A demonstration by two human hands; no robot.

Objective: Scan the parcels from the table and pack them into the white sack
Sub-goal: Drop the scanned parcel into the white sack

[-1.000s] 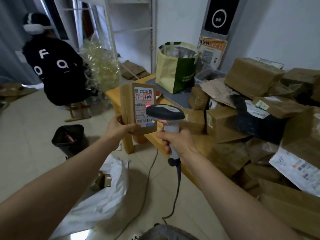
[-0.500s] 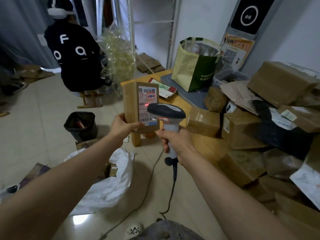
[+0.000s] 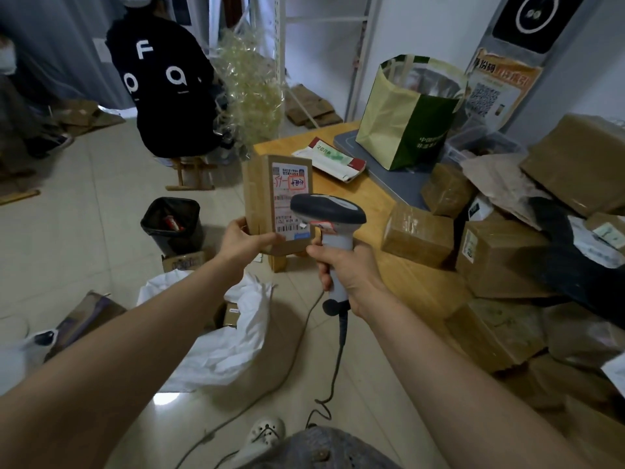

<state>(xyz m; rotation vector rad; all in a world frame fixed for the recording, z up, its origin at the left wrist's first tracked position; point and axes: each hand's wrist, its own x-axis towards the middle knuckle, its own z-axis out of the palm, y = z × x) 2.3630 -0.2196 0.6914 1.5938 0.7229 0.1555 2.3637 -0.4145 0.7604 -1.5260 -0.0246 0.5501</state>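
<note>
My left hand (image 3: 241, 240) grips the lower edge of an upright brown cardboard parcel (image 3: 262, 198) whose white shipping label faces me. My right hand (image 3: 345, 270) holds the handle of a grey corded barcode scanner (image 3: 328, 214), its dark head right in front of the label's lower half. The white sack (image 3: 233, 336) lies crumpled and open on the floor below my left forearm, with a small box showing inside. Several more brown parcels (image 3: 417, 233) are piled on the wooden table (image 3: 365, 204) to the right.
A green and cream bag (image 3: 406, 113) stands on a grey scale at the table's far end. A black bin (image 3: 172, 223) sits on the tiled floor. A person in a black top (image 3: 165, 86) sits on a stool at the back left. The scanner cable trails across the floor.
My view has swung left and down, so the parcel, scanner and table sit further right. The red scan dot seen on the label earlier no longer shows. Both grips are unchanged.
</note>
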